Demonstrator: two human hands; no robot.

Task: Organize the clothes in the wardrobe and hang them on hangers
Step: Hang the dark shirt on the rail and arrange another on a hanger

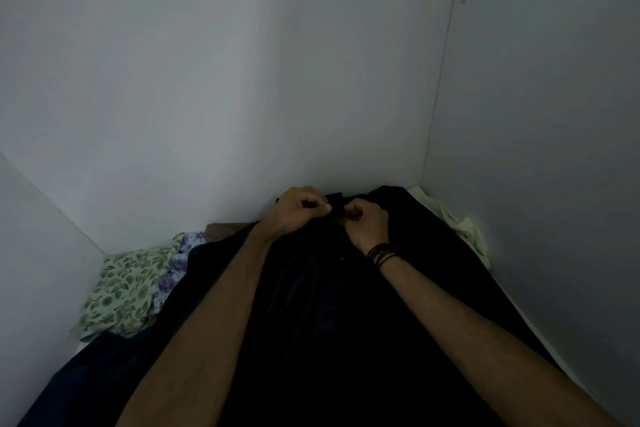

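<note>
Left hand and right hand curled, pinching black garment

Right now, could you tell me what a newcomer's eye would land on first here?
Both hands meet at the centre: the left hand and right hand pinch the top edge of a black garment spread across the shelf. At the left, a green floral cloth lies crumpled in the corner.

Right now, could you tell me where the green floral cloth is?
Head view, lower left: the green floral cloth lies in the wardrobe's left corner, beside the dark garment.
</note>
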